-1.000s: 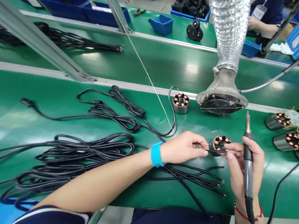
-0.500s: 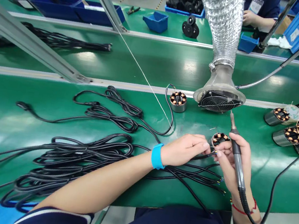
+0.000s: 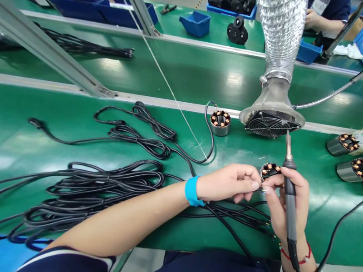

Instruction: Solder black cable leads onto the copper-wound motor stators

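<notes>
My right hand is closed round the grey handle of a soldering iron, its tip pointing up below the fume hood. Its thumb and index finger also pinch near small wire ends. My left hand, with a blue wristband, is closed with fingertips meeting the right ones; what it pinches is too small to name. Just behind the fingers stands a round motor stator with copper coils, partly covered by them. Another stator, with a black cable at its top, stands further back. Thin solder wire slants down toward the table.
Coiled black cables cover the left of the green table, and cable ends pass under my hands. A fume hood hangs ahead. Several stators stand at right. Behind the rail are blue bins and a person's hand.
The view has shifted slightly. My left fingers have loosened and changed their hold; the black cable end seen between my hands before no longer shows there. The iron stays in my right hand, now more upright.
</notes>
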Tool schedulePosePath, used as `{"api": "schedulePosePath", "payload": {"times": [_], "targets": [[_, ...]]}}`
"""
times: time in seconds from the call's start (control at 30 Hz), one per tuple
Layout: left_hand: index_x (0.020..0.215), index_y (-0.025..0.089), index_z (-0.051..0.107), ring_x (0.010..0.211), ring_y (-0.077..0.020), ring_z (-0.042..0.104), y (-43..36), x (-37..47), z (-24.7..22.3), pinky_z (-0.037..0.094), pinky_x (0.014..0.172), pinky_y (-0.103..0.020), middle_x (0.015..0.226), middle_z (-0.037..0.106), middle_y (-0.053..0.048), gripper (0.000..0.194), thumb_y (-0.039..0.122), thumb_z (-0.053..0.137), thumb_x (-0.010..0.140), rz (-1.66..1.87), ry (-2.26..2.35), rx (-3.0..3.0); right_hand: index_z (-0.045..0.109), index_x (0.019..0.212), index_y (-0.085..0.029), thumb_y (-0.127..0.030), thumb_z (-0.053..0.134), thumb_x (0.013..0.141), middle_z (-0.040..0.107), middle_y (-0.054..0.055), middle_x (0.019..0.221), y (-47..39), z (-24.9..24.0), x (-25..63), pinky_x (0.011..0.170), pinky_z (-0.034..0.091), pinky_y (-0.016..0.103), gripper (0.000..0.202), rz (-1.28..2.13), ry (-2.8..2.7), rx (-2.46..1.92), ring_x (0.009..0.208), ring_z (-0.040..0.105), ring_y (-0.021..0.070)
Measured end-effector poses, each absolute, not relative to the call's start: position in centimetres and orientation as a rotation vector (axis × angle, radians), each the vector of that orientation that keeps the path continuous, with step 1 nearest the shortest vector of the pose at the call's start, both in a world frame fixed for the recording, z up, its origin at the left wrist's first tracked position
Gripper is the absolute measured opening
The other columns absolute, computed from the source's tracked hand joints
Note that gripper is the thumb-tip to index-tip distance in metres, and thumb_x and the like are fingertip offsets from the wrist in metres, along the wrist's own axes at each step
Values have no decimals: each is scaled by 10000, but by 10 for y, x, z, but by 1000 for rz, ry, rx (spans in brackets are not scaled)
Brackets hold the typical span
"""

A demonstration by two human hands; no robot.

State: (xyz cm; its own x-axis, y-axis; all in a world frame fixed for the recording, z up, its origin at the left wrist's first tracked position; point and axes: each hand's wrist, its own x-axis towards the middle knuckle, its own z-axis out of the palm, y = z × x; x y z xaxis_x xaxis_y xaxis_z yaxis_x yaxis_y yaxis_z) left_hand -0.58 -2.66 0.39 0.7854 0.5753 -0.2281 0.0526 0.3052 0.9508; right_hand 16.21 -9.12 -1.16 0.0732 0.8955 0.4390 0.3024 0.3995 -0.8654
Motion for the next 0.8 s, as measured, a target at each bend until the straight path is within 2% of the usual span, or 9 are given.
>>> {"api": "schedulePosePath", "payload": {"times": [0.13,0.23,0.33,0.43,0.57,0.67,0.8], "targets": [[723,134,564,566,-60,418,-18,-1,3,346,575,-195,603,491,59,142,236,645,781,564,808,1297,488,1286,-295,-221,594,912,700,7,945,-88,-13,166,776,586,342,395,594,-1512,-1212,866,693,168],[725,136,563,603,-69,450,-11,4,-6,371,620,-211,645,525,45,92,183,598,796,681,987,1343,468,1354,-298,-256,542,948,721,27,1010,-89,-19,175,884,577,414,414,534,-1501,-1329,995,695,208],[736,141,558,622,-76,479,-6,8,-14,387,637,-220,670,547,34,91,183,579,815,763,1070,1362,486,1369,-280,-305,523,956,716,37,967,-91,-27,185,779,590,424,415,477,-1470,-1357,830,700,211],[736,145,554,601,-73,467,-4,10,-17,373,606,-218,656,539,38,89,174,572,817,779,1098,1383,616,1204,-263,-351,555,928,694,50,925,-91,-32,190,646,546,389,296,313,-1494,-1307,687,633,192],[707,150,537,558,-65,437,-4,11,-15,338,557,-211,616,509,52,103,144,561,808,779,1109,1387,689,1020,-222,-295,591,892,613,16,700,-87,-32,191,550,446,317,176,162,-1528,-1127,583,524,156],[703,150,533,535,-60,427,-3,12,-14,325,538,-208,600,500,58,105,127,554,803,782,1109,1372,705,967,-199,-242,595,874,559,-5,633,-85,-32,189,537,406,295,150,125,-1513,-1045,555,481,134],[706,145,543,535,-57,436,-4,13,-15,332,540,-205,610,517,54,102,123,558,804,800,1103,1370,710,948,-201,-229,607,858,574,3,654,-85,-31,189,527,385,292,139,140,-1532,-1096,584,496,142]]}}
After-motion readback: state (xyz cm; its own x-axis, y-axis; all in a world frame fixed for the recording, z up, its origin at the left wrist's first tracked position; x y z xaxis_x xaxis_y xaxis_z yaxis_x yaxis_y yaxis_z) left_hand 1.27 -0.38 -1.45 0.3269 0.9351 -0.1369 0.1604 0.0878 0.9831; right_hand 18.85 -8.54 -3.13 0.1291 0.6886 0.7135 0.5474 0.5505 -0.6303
